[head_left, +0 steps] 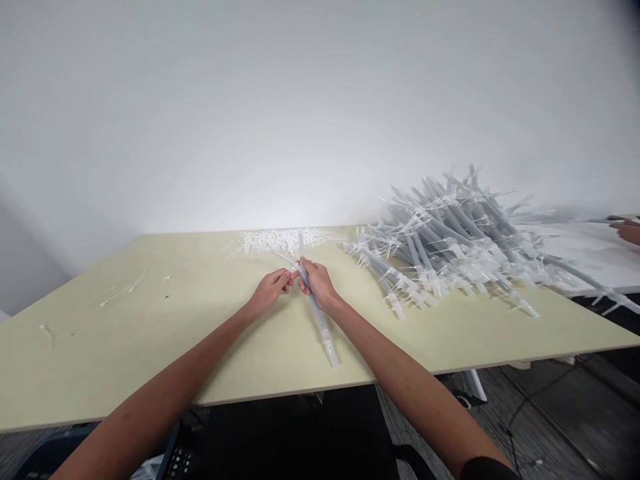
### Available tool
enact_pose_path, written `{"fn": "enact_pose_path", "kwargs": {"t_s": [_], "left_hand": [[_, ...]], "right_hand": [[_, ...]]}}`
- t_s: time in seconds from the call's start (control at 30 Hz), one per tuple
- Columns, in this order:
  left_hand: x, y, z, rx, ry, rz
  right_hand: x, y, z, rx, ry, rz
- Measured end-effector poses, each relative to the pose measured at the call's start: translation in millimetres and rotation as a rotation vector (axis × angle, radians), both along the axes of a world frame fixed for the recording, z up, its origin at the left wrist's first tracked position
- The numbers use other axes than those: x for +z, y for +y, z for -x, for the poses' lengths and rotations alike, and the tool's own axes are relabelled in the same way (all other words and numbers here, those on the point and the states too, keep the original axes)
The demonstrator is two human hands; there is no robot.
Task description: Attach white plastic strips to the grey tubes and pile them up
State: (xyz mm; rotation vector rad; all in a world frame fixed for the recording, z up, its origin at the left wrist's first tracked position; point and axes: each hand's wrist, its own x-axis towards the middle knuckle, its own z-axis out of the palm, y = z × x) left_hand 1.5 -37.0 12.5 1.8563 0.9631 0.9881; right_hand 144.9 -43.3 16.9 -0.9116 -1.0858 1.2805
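Note:
A grey tube (319,317) with a clear plastic end piece slants over the middle of the table. My right hand (318,281) is closed around its upper part. Close beside it, my left hand (274,289) pinches at a white cable tie (280,254) that sits on the tube, its thin tail sticking out up and to the left. The tie's head is partly hidden by my fingers. Just behind my hands lies a heap of loose white cable ties (285,239).
A large pile of grey tubes (450,233) with ties on them fills the table's right side. Several stray ties (120,293) lie at the left. A dark basket (175,457) stands below the front edge. Another person's hand (627,231) shows at the far right.

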Motion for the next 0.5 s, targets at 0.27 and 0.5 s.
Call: {"fn": "enact_pose_path", "kwargs": {"t_s": [0.27, 0.5], "left_hand": [[2.8, -3.1, 1.0, -0.004, 0.004, -0.050], [5.6, -2.5, 1.2, 0.016, 0.046, -0.087]], "right_hand": [[3.3, -3.3, 0.1, -0.005, 0.026, -0.022], [5.6, -4.8, -0.4, 0.037, 0.016, -0.052]]}}
